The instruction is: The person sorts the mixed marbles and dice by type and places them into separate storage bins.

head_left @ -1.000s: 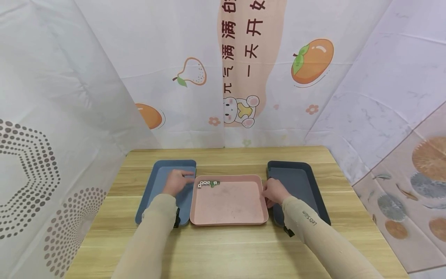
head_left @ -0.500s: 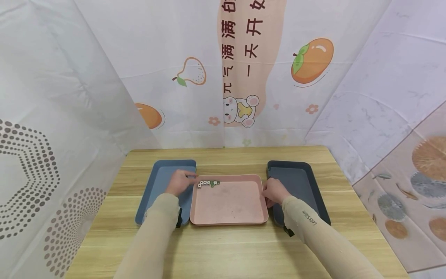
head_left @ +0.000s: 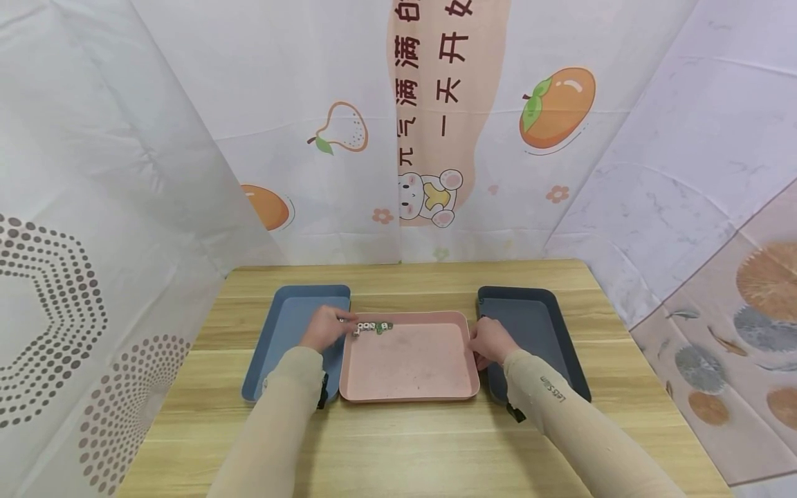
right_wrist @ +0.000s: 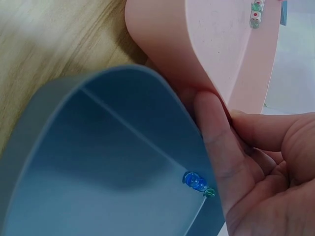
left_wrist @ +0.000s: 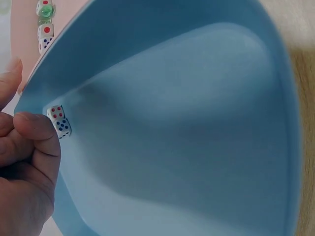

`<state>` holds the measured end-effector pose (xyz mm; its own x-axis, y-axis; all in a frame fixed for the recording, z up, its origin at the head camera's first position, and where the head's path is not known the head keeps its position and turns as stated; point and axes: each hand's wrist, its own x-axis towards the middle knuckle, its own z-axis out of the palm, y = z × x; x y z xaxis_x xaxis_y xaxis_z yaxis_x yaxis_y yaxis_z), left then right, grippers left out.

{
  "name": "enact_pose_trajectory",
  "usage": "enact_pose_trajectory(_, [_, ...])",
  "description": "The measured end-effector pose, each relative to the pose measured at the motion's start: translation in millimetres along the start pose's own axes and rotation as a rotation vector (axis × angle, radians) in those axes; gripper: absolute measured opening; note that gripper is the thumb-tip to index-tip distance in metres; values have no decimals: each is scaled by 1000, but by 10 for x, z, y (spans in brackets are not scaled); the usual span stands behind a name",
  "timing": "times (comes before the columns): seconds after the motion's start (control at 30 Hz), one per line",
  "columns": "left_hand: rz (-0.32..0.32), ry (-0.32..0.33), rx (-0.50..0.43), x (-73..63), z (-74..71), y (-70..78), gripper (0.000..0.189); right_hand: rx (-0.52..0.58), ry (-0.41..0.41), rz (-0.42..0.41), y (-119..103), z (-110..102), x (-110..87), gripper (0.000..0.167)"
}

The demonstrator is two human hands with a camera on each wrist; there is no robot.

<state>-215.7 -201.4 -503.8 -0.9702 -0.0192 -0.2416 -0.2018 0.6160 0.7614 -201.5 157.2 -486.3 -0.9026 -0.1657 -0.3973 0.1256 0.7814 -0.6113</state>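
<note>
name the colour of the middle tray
The middle tray is pink; the head view shows it best.

"What is seen beyond the table's [head_left: 411, 449] far edge?"
"A white curtain [head_left: 299, 62], printed with orange fruit [head_left: 557, 107] and a cartoon animal [head_left: 429, 198]."
"And past the left edge?"
"A pale sheet [head_left: 93, 263], patterned with brown dots, is hung."
</note>
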Motion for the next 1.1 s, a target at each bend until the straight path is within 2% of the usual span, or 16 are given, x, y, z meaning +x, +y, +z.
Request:
enact_pose_trajectory(0.17, [-9,-3,-2,-4,34,14,24,-21,9,-15,-27,-2,-14,20])
enact_pose_trajectory(0.33, [8,0,44,-14,55,15,23,-58,3,-16,-48,-2,-5,23])
enact_pose_trajectory(0.57, [-8,0,92,-26,58,31,23,-127,25,4,-84,44,2,24])
enact_pose_trajectory(0.9, [9,8,147,18,102,-9,19,-103,32,13,-92,60,12,20])
enact_pose_trajectory(1.1, [11,13,157,-23,107,37,18,-100,20,37,-93,50,12,21])
